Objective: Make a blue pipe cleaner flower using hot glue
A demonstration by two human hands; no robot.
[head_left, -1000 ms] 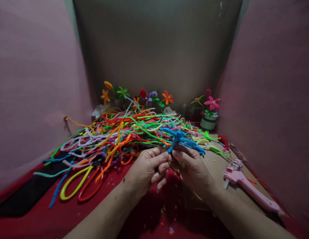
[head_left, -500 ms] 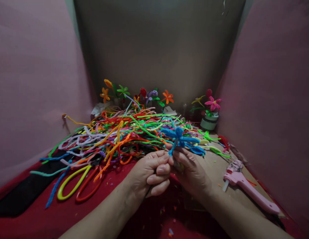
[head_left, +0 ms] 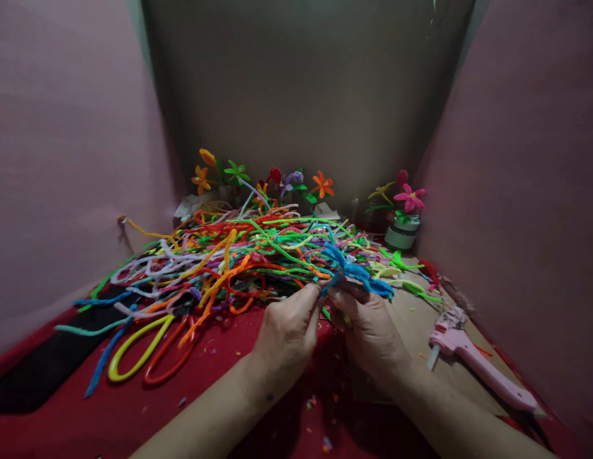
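A blue pipe-cleaner flower (head_left: 351, 271) is held up in front of the pile, its petals leaning to the right. My right hand (head_left: 370, 319) is closed around its base, thumb on top; a bit of green shows under the fingers. My left hand (head_left: 291, 328) pinches the blue end at the flower's left side, knuckles turned up. Both hands meet closely at the fingertips, so the exact hold is partly hidden. Just behind them spreads a heap of pipe cleaners (head_left: 258, 255) in many colours.
Scissors with yellow and red handles (head_left: 141, 347) lie at the left on the red cloth (head_left: 205, 408). On the cardboard (head_left: 402, 325) at the right rests a pink glue gun (head_left: 473, 357). Several finished flowers stand at the back, with a pink flower (head_left: 410, 198) above a pale-green pot (head_left: 402, 233).
The flower has tipped over to the right and its petals are turned away. My left hand has rolled knuckles-up, its fingers now tucked under, still pinching the blue end.
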